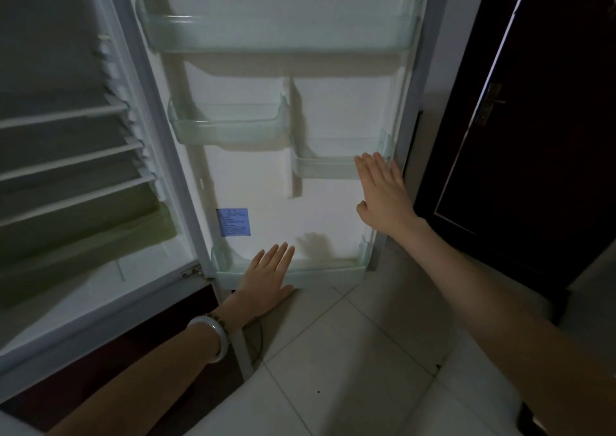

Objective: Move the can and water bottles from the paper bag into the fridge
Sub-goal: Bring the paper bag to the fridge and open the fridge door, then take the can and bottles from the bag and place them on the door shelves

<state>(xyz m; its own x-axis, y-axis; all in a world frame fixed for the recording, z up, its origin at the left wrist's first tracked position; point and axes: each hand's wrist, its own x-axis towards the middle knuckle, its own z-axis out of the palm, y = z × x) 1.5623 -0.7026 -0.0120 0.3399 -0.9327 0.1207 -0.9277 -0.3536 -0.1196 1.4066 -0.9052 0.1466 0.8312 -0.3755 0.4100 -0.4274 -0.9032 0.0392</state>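
The fridge stands open, its white door (pixel 266 202) swung out in front of me with several clear green-tinted door bins. My left hand (pixel 266 275) is flat and open against the front of the lowest door bin (pixel 326 274). My right hand (pixel 383 192) is open with fingers spread, near the door's right edge beside the small right-hand bin (pixel 320 167). Neither hand holds anything. The fridge's interior (pixel 66 155) with white wire shelves is at the left and dim. No can, water bottle or paper bag is in view.
A dark wooden door (pixel 533 135) with a metal handle stands at the right, close to the fridge door's edge. Pale floor tiles (pixel 350 352) lie below. A blue label (pixel 233 221) is stuck low on the door. A pale bangle sits on my left wrist.
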